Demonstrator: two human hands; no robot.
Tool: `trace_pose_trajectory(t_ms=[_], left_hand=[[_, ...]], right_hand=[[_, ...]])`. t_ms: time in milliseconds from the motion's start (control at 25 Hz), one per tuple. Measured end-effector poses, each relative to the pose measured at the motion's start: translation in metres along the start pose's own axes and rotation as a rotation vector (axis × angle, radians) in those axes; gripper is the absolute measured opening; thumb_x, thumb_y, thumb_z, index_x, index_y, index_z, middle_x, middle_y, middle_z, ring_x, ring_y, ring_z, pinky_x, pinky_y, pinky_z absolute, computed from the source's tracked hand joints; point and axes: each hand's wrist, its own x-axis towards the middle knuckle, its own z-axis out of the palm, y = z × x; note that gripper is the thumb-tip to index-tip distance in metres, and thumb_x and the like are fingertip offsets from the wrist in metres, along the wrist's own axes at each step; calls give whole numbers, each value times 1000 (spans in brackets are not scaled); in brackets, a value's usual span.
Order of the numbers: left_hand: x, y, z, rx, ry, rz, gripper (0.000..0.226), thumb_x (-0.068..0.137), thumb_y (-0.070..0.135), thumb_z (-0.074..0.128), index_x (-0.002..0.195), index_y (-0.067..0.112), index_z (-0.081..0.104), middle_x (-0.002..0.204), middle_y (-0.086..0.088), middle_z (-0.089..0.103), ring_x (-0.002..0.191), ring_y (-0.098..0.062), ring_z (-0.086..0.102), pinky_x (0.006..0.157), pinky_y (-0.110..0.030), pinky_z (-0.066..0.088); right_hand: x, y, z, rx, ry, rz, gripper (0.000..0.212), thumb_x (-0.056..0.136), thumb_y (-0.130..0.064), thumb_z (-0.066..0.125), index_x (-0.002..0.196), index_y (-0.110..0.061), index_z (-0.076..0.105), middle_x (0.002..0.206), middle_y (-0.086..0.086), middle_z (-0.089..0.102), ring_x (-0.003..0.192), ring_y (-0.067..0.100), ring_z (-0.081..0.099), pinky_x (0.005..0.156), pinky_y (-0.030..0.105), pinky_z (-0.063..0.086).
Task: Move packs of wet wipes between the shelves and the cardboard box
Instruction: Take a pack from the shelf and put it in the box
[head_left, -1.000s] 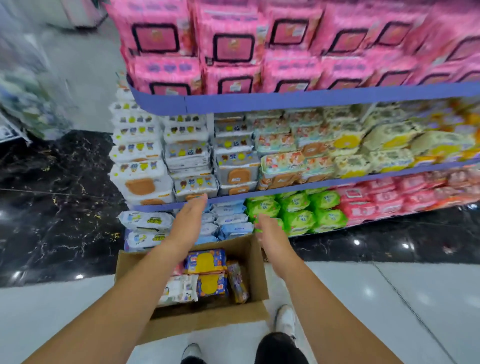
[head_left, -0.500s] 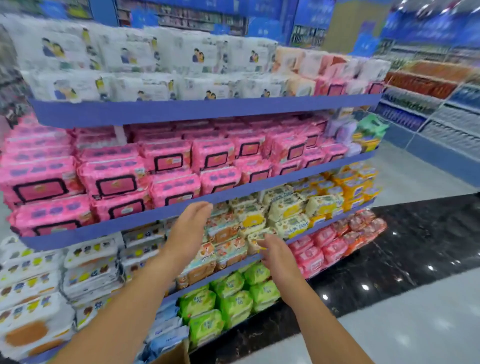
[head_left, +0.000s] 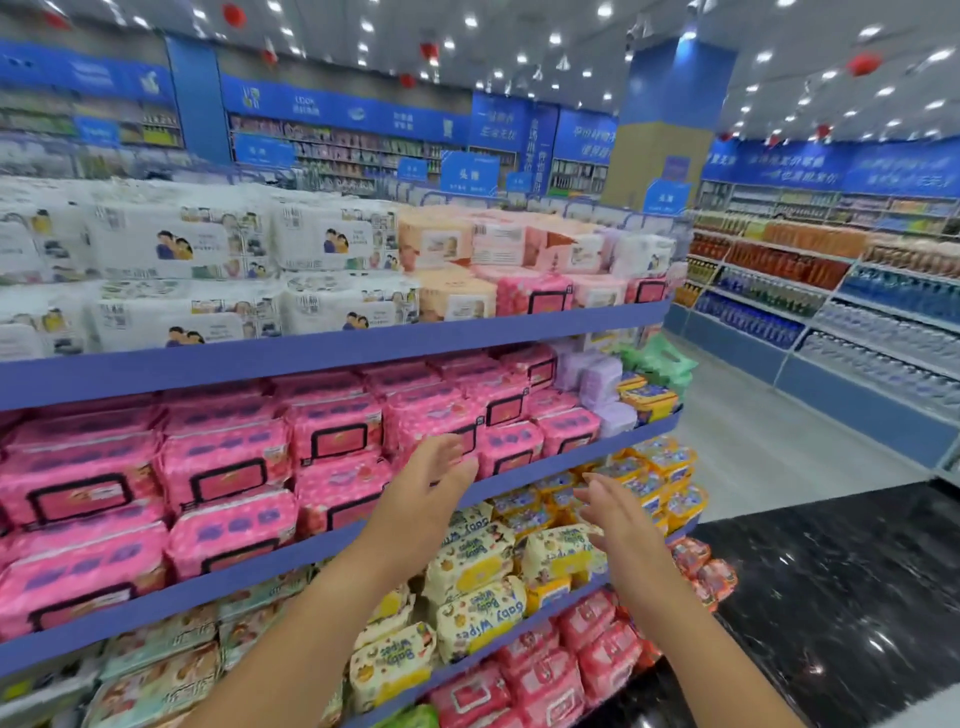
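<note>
Blue shelves (head_left: 332, 348) stand in front of me, packed with wet wipe packs. White packs (head_left: 197, 244) fill the top shelf and pink packs (head_left: 223, 467) the one below. Yellow "Baby Wipes" packs (head_left: 478, 566) lie on the third shelf, with small blue-and-yellow packs (head_left: 644, 483) to their right. My left hand (head_left: 431, 483) reaches out with straight fingers in front of the pink packs, holding nothing. My right hand (head_left: 613, 514) is stretched out, fingers spread, in front of the blue-and-yellow packs, also holding nothing. The cardboard box is out of view.
Red packs (head_left: 582, 654) fill the lowest visible shelf. Purple packs (head_left: 597, 384) and a green pack (head_left: 660, 364) sit at the right end of the pink shelf. A dark marble floor strip (head_left: 841, 597) runs on the right, with drink shelves (head_left: 857, 312) across the aisle.
The view has swung up and to the right, from the cardboard box on the floor to the upper shelves. Both hands have risen with it, still empty, now level with the pink and yellow packs.
</note>
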Motion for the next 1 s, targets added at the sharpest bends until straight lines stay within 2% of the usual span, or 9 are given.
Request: trace_pose_trajectory(t_ms=[80, 240, 400, 520, 600, 680, 800, 920, 1000], left_hand=[[30, -3, 7, -13, 23, 13, 59, 101, 52, 47, 155, 31, 34, 153, 19, 41, 140, -4, 40, 107, -27, 32], [93, -23, 24, -32, 114, 10, 56, 102, 48, 48, 154, 30, 36, 152, 18, 43, 140, -4, 41, 106, -25, 33], [181, -27, 59, -36, 143, 4, 49, 101, 48, 49, 147, 33, 42, 146, 19, 47, 136, -2, 44, 106, -24, 34], [248, -14, 102, -18, 139, -8, 47, 102, 46, 50, 146, 30, 44, 142, 18, 51, 129, -2, 48, 101, -23, 34], [289, -4, 138, 16, 114, -23, 43, 103, 44, 49, 143, 30, 47, 137, 18, 52, 125, -3, 49, 96, -21, 35], [331, -1, 173, 49, 86, -36, 43, 103, 45, 49, 143, 30, 46, 136, 18, 51, 126, -5, 49, 97, -22, 35], [395, -16, 227, 74, 103, -68, 44, 103, 47, 49, 144, 31, 44, 138, 17, 50, 127, -5, 49, 101, -26, 35], [453, -35, 283, 139, 108, -123, 36, 102, 39, 55, 136, 32, 45, 134, 15, 51, 130, -8, 49, 103, -26, 36], [497, -47, 312, 280, 133, -151, 40, 97, 37, 65, 132, 30, 47, 129, 13, 50, 127, -10, 49, 104, -29, 40]], right_hand=[[40, -3, -13, -27, -26, -31, 43, 80, -76, 47, 117, -54, 52, 138, -14, 55, 131, 12, 51, 112, 45, 41], [129, 10, -26, -69, -69, -43, 38, 99, -58, 42, 135, -44, 46, 145, -12, 49, 136, 15, 47, 114, 46, 39], [216, 12, -47, -101, -125, -49, 46, 97, -61, 41, 139, -43, 43, 148, -13, 45, 138, 14, 45, 114, 44, 37], [275, 13, -80, -67, -117, -80, 33, 102, -52, 39, 133, -43, 43, 146, -11, 47, 135, 12, 47, 108, 36, 39], [308, 20, -113, -50, -129, -74, 28, 103, -49, 38, 131, -43, 40, 139, -16, 45, 132, 9, 45, 106, 32, 37], [350, 33, -144, -37, -142, -60, 28, 104, -47, 39, 132, -42, 40, 135, -18, 41, 129, 8, 44, 110, 35, 38], [427, 63, -190, -42, -161, -61, 27, 104, -45, 42, 131, -42, 44, 143, -11, 48, 135, 13, 47, 115, 43, 39], [497, 90, -233, -89, -216, -68, 39, 105, -43, 43, 143, -35, 44, 145, -13, 46, 132, 7, 45, 110, 33, 38], [544, 105, -256, -165, -305, -76, 47, 105, -44, 42, 149, -29, 40, 145, -14, 43, 127, 3, 41, 105, 26, 34]])
